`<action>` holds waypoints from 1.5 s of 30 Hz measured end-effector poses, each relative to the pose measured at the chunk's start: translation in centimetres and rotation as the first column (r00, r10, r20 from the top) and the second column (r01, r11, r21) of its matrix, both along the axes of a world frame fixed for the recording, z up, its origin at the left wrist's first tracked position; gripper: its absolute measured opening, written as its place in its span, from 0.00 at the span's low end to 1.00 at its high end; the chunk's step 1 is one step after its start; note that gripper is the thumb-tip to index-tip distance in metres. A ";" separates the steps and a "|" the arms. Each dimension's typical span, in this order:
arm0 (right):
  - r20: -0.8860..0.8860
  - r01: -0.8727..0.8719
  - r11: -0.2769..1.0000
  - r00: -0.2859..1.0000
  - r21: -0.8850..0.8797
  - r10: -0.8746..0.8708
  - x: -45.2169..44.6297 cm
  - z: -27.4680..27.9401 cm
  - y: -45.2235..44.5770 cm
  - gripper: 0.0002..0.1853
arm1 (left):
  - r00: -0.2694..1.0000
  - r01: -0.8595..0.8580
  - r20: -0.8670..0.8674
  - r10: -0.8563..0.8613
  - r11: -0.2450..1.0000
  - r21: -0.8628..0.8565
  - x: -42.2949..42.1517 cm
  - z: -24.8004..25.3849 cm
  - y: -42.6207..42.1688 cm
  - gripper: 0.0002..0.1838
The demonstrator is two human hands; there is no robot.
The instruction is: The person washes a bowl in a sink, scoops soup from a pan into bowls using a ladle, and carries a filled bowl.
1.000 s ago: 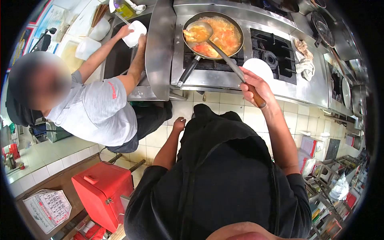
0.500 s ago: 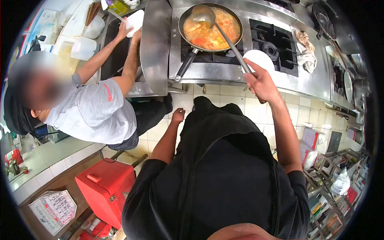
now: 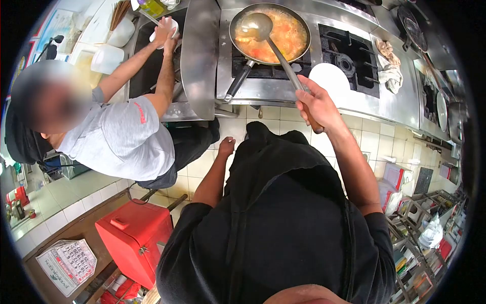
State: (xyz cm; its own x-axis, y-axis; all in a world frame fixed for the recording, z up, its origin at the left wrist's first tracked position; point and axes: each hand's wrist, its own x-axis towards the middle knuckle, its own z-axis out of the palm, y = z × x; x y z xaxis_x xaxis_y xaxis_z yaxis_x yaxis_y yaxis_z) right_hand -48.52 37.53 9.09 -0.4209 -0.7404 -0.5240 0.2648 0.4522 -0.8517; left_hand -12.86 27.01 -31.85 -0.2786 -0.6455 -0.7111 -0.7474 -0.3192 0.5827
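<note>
My right hand [image 3: 321, 106] is closed around the handle of a long ladle [image 3: 283, 61]. The round bowl of the ladle rests in an orange, bubbling soupy dish [image 3: 288, 35] inside a frying pan [image 3: 307, 43]. That pan sits on a stove burner, its black handle [image 3: 240, 80] pointing toward me and untouched. Just beyond my right hand, a white plate [image 3: 329, 78] lies at the front of the stove. My left hand [image 3: 227, 146] hangs low beside my black apron, fingers curled; what it holds, if anything, is hidden.
On the left a co-worker in a grey shirt [image 3: 121, 131] handles a white bowl [image 3: 164, 34] over a sink area. A metal partition [image 3: 200, 61] separates us. To the right are another burner [image 3: 346, 63] and cloths [image 3: 390, 71]. A red box [image 3: 134, 228] stands behind at left.
The ladle's bowl has shifted slightly within the pan, and my right hand has moved a little left on screen. The co-worker's hands have turned the white bowl. My left hand stays low.
</note>
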 end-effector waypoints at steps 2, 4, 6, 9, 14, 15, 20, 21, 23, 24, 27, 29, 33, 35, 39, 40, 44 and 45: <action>-0.094 -0.062 0.997 0.993 0.040 0.066 -0.4 -0.4 -0.1 0.31 | 1.000 0.002 -0.006 -0.002 1.000 -0.003 0.1 0.4 0.0 0.21; -0.312 -0.133 0.989 0.939 0.071 0.149 -0.3 -1.2 0.0 0.31 | 1.000 0.007 -0.020 -0.007 0.999 -0.034 0.6 0.1 0.2 0.21; -0.620 -0.207 0.972 0.751 0.108 0.229 0.1 -1.9 0.0 0.31 | 1.000 0.017 -0.017 -0.018 0.999 -0.051 0.9 -0.1 0.0 0.21; -0.684 -0.201 0.955 0.666 0.220 0.297 0.8 -1.8 0.2 0.31 | 1.000 0.000 -0.009 0.000 0.999 -0.049 0.9 -0.2 -0.2 0.21; -0.761 -0.172 0.948 0.565 0.269 0.319 0.7 -2.2 1.6 0.29 | 0.999 -0.013 -0.034 0.011 0.998 -0.059 0.7 0.3 -0.2 0.21; -0.772 -0.164 0.954 0.561 0.252 0.300 0.4 -2.2 2.3 0.29 | 1.000 0.010 -0.026 -0.012 0.997 -0.076 0.8 0.4 0.0 0.21; -0.609 -0.083 0.983 0.775 0.164 0.166 -1.4 2.1 7.0 0.28 | 0.998 0.048 0.049 -0.045 0.997 -0.058 1.7 1.5 0.5 0.21; -0.577 -0.070 0.984 0.803 0.163 0.152 -1.6 2.9 7.8 0.27 | 0.996 0.074 0.065 -0.067 0.991 -0.109 2.3 0.8 0.5 0.21; -0.557 -0.079 0.972 0.808 0.222 0.193 -1.7 3.8 9.1 0.28 | 0.984 0.169 0.092 -0.150 0.955 -0.246 2.6 1.4 1.0 0.21; -0.546 -0.082 0.964 0.811 0.251 0.211 -1.8 3.9 9.5 0.28 | 0.987 0.152 0.083 -0.137 0.965 -0.216 2.8 0.8 1.0 0.21; -0.608 -0.154 0.954 0.741 0.259 0.285 -2.0 3.4 9.8 0.28 | 0.993 0.109 0.053 -0.103 0.985 -0.130 3.2 -0.2 0.8 0.22; -0.522 -0.156 0.955 0.809 0.253 0.270 -2.2 3.1 9.5 0.28 | 0.996 0.090 0.025 -0.089 0.993 -0.080 2.4 1.5 0.3 0.22; -0.199 -0.064 0.981 0.975 0.180 0.100 -2.9 3.1 8.8 0.27 | 1.000 0.025 0.008 -0.025 1.000 0.007 2.4 -1.6 -1.2 0.21; -0.082 -0.046 0.992 0.995 0.118 0.056 -3.8 2.5 8.8 0.25 | 0.998 0.063 0.007 -0.063 0.998 0.003 2.6 -3.3 -2.5 0.22; 0.250 0.071 0.997 0.966 -0.022 -0.063 -5.2 1.6 8.6 0.23 | 0.999 0.034 -0.010 -0.034 0.999 -0.009 1.3 0.1 -2.7 0.21; 0.286 0.081 0.996 0.956 -0.036 -0.068 -5.4 1.5 8.4 0.23 | 0.999 0.042 0.002 -0.042 0.999 -0.024 1.4 -0.4 -2.8 0.21; 0.264 0.103 0.994 0.961 -0.046 -0.087 -4.7 1.4 8.2 0.23 | 0.998 0.069 0.014 -0.068 0.996 -0.059 3.1 -4.4 -3.2 0.22; 0.212 0.087 0.996 0.974 -0.036 -0.077 -4.5 1.0 8.3 0.24 | 0.997 0.077 0.018 -0.076 0.994 -0.074 3.5 -5.2 -3.2 0.22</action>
State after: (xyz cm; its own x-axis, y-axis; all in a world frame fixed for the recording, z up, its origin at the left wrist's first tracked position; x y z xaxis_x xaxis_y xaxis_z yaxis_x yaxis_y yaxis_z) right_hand -53.07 45.85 10.13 -0.3648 -0.7329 -0.5742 0.4748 0.3840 -0.7919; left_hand -9.34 23.81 -37.09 -0.3193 -0.6740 -0.6661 -0.7767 -0.2167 0.5915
